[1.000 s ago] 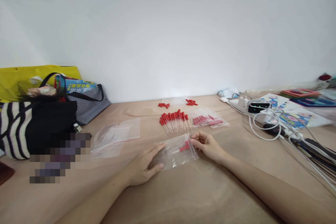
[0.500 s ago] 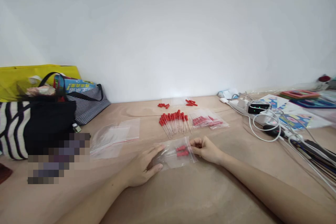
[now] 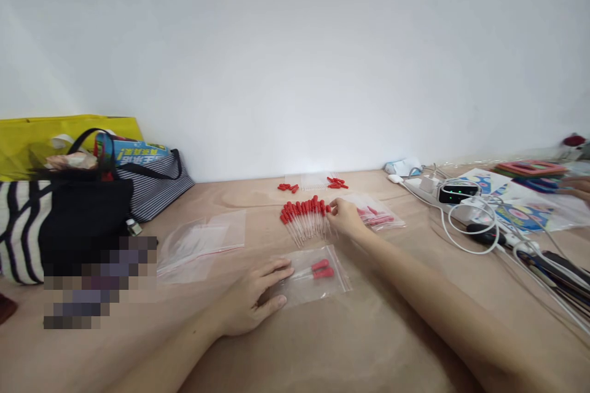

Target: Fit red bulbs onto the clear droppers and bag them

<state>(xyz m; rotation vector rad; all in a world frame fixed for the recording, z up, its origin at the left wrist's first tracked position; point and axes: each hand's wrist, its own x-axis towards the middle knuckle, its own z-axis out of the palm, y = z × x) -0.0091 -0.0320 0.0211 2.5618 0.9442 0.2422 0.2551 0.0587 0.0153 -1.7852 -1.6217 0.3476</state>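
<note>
A clear zip bag (image 3: pixel 306 295) lies flat in front of me with two red-bulbed droppers (image 3: pixel 322 267) inside. My left hand (image 3: pixel 253 295) rests on the bag's left end, fingers stretched out and thumb apart. Farther back is a fanned row of several droppers (image 3: pixel 304 209), red bulbs away from me and clear tubes toward me. At the row's right end, my right hand (image 3: pixel 345 217) pinches one dropper by its red bulb. Filled bags (image 3: pixel 380 215) with red-bulbed droppers lie just right of this hand, partly hidden by it.
Empty zip bags (image 3: pixel 203 245) are on the left. Near the wall lie small piles of red bulbs (image 3: pixel 338 183) and clear tubes (image 3: pixel 316 183). Fabric bags (image 3: pixel 87 221) stand at left. A power strip with cables (image 3: pixel 428 190) lies right; another person's hand (image 3: pixel 576 187) shows at the far right edge.
My right hand has left the zip bag's right end and moved back to the dropper row, where it now pinches a bulb. My left hand stays on the bag. Another person's hand has appeared far right.
</note>
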